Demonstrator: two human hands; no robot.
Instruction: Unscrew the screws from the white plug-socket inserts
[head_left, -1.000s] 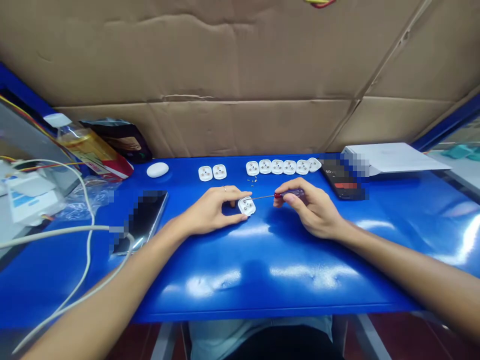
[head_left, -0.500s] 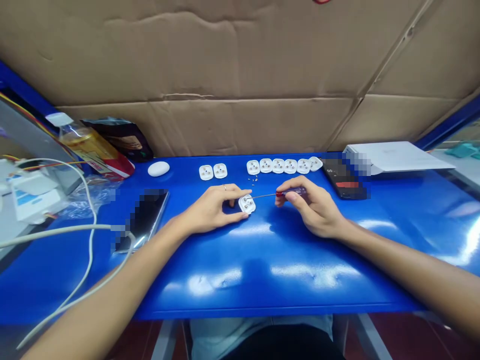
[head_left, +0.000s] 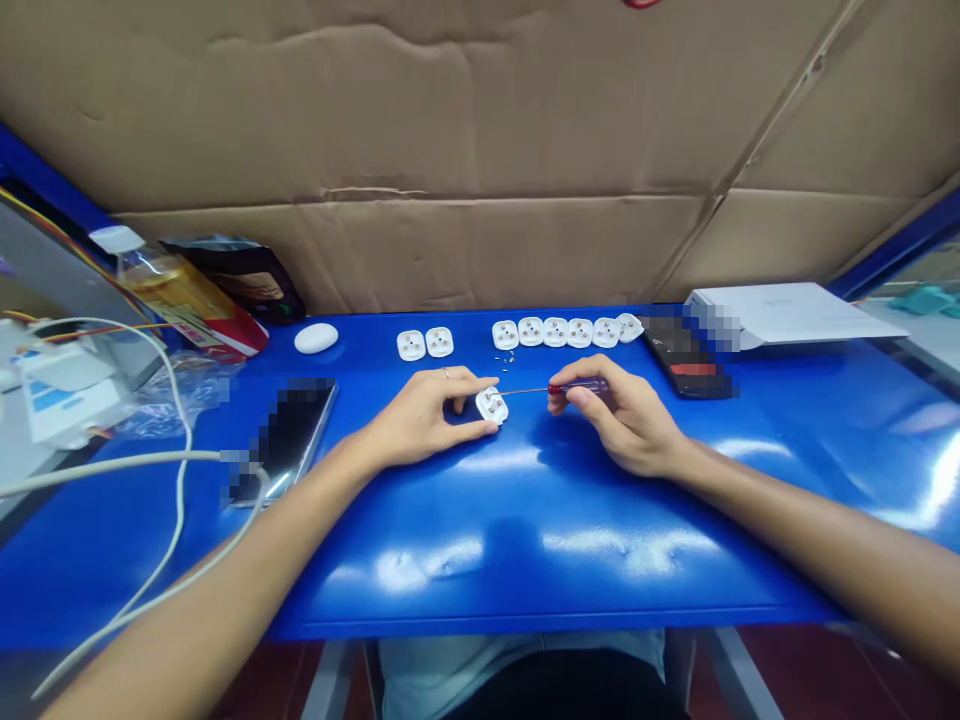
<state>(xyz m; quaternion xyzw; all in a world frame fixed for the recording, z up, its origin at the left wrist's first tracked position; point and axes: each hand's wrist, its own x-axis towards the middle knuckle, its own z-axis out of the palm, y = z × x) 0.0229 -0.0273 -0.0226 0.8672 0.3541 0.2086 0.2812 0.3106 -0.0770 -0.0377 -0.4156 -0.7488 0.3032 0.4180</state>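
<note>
My left hand [head_left: 424, 420] pinches a small white plug part [head_left: 491, 406] with three metal contacts, tilted on the blue table [head_left: 525, 520]. My right hand [head_left: 622, 420] grips a thin screwdriver [head_left: 559, 388] with a red and clear handle; its shaft points left and its tip meets the part. Behind my hands lie a few tiny screws [head_left: 507, 357]. Further back, two white plug parts [head_left: 425, 344] sit side by side, and a row of several more [head_left: 566, 332] runs to their right.
A dark phone [head_left: 289, 435] with a white cable [head_left: 150, 470] lies at left. A white oval case [head_left: 316, 338], a bottle and dark pouch [head_left: 240, 280] sit back left. Another phone [head_left: 686, 365] and a white flat box [head_left: 780, 315] stand back right. Cardboard [head_left: 480, 150] walls the rear.
The plug part and my left fingers have shifted very slightly; the screwdriver stays against the part. Otherwise nothing has visibly moved.
</note>
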